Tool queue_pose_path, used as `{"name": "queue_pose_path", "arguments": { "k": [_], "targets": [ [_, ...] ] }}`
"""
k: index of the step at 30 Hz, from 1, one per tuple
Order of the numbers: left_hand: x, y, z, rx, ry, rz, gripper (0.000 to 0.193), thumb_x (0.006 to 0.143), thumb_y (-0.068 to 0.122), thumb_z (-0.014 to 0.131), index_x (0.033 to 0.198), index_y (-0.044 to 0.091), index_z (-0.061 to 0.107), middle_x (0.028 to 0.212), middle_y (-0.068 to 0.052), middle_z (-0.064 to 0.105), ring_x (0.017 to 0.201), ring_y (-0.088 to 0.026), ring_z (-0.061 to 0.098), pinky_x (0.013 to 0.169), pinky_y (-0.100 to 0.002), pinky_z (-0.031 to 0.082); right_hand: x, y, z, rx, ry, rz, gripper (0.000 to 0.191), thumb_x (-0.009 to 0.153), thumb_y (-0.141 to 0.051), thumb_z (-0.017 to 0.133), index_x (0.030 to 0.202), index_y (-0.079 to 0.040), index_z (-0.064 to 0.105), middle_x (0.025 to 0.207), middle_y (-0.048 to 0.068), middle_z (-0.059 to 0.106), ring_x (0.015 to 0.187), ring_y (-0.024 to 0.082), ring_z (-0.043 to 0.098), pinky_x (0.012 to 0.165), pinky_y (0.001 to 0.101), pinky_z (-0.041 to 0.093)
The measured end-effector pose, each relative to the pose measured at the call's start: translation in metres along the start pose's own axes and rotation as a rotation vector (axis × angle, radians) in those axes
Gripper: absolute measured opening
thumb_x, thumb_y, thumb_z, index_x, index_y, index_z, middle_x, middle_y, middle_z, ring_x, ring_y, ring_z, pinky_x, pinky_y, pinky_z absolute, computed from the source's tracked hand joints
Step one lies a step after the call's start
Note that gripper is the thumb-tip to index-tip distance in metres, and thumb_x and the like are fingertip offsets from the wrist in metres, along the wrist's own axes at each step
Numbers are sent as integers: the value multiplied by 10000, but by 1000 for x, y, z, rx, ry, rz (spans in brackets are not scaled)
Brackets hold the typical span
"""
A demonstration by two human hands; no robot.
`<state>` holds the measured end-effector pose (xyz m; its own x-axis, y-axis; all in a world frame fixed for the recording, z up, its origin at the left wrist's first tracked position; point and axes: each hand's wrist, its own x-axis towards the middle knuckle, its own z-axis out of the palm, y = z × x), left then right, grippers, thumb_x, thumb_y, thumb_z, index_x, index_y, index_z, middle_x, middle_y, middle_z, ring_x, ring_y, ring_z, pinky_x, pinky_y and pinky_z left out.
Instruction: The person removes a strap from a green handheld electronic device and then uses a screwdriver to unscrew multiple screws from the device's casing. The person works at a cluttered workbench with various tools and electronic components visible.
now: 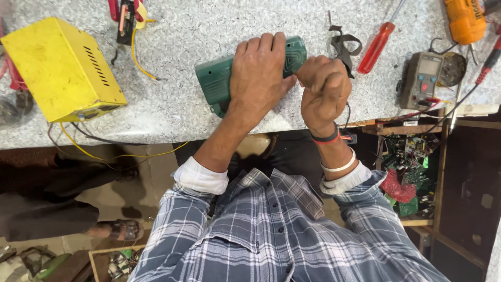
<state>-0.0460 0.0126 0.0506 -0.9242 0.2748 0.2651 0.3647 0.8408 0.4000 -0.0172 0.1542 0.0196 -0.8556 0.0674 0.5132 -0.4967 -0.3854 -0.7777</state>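
Gripping the green power-tool casing [222,78] on the speckled countertop [198,31], the left hand [259,70] clamps down while the right hand [324,89] is fisted against its end, beside a yellow metal box [57,68].

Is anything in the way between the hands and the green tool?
Nothing visible. The left hand lies flat on the green tool, and the right hand is closed in a fist right at its end.
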Motion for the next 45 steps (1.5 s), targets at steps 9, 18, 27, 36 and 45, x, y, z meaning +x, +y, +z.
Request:
{"name": "queue_pose_path", "arguments": {
  "k": [9,18,27,36,45],
  "targets": [
    [-3,-5,-3,-30,90,35,706,779,406,897,1251,4,560,1080,-133,634,1024,-316,631,932,-437,477,23,-16,3,22,-207,72,614,1075,-411,541,633,-43,327,573,43,338,496,173,299,498,347,261],
    [-5,-10,3,-10,66,47,747,754,362,876,1323,17,535,1118,-123,625,1077,-312,620,969,-444,471,28,-18,10,12,-257,91,630,1085,-471,490,626,-80,308,534,44,310,472,159,291,470,342,298],
    [-16,-13,-3,-263,135,174,610,762,124,892,1308,83,622,1357,-63,632,1328,-272,564,1139,-447,431,30,-15,18,-127,-226,-19,690,1152,-473,406,609,-57,320,619,94,361,547,221,321,534,400,264],
    [-15,-19,-1,-282,149,255,242,748,57,846,971,109,767,1322,24,645,1324,-249,547,1092,-463,434,25,-8,11,-132,-284,-30,632,1096,-527,412,712,-28,355,682,101,385,604,153,373,569,268,353],
    [-14,-15,-5,-270,140,265,161,826,130,849,937,79,744,1304,15,622,1303,-237,543,1077,-458,427,17,7,11,-10,-123,-99,623,1141,-483,304,668,-80,335,669,72,367,592,171,339,597,338,280]
  ]
}}
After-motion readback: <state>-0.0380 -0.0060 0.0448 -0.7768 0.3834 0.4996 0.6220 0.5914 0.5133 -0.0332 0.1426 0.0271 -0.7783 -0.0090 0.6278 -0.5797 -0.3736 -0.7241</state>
